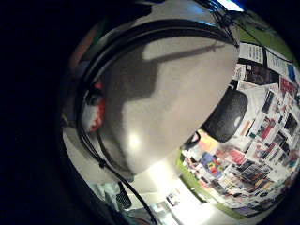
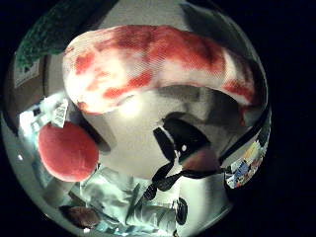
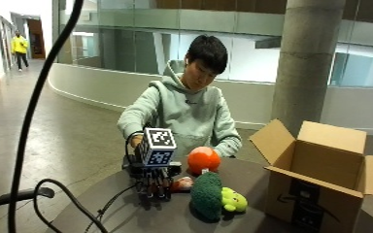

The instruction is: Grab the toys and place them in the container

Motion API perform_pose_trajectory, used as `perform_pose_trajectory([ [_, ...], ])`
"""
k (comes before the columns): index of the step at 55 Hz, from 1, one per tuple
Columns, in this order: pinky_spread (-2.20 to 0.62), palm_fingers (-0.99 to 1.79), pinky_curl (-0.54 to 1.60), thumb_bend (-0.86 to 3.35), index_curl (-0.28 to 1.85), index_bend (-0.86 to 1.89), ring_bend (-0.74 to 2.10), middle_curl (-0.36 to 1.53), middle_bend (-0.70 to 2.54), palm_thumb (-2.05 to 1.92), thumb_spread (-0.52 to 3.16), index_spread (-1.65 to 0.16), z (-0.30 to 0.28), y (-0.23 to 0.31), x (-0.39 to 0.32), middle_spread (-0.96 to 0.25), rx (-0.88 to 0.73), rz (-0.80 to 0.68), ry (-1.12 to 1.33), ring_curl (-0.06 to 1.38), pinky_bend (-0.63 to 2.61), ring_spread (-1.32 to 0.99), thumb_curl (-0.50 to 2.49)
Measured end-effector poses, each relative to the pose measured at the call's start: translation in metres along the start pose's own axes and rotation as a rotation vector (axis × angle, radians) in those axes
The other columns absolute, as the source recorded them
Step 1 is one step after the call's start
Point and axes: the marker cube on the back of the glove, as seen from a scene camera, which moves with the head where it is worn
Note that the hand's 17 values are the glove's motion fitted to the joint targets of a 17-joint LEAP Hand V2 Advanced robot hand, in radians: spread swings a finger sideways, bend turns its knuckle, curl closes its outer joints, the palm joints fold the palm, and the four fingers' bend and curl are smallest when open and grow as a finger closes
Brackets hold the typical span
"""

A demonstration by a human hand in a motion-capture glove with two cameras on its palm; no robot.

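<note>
Three toys sit near the cardboard box (image 3: 315, 179): orange ball (image 3: 203, 159), green plush (image 3: 207, 195), and red-white plush (image 3: 182, 183) gripped by the gloved hand (image 3: 153, 187).

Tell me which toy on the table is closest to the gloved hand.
The red-and-white plush toy, lying right beside the gloved right hand. The orange ball and the green plush with its yellow-green toy sit farther off, toward the cardboard box.

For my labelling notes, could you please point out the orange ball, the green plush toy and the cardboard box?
orange ball (image 3: 203, 159): outside view, middle of its round front.
green plush toy (image 3: 206, 195): outside view, its dark green fuzzy body.
cardboard box (image 3: 311, 194): outside view, its near side wall.
</note>
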Motion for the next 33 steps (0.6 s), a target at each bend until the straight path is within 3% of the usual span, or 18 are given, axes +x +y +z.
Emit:
perform_pose_trajectory([
  [17, -0.01, 0.12, 0.28, 0.17, 0.48, 0.89, 0.16, 0.18, 0.21, 0.45, 1.46, -0.30, -0.009, 0.000, -0.027, -0.04, 0.188, -0.083, 0.033, 0.12, 0.41, -0.07, 0.33],
  [33, -0.03, 0.27, 0.29, 0.25, 0.57, 1.07, 0.18, 0.29, 0.39, 0.59, 1.53, -0.25, -0.058, 0.033, -0.058, -0.15, 0.234, -0.200, -0.040, 0.11, 0.34, -0.16, 0.39],
])
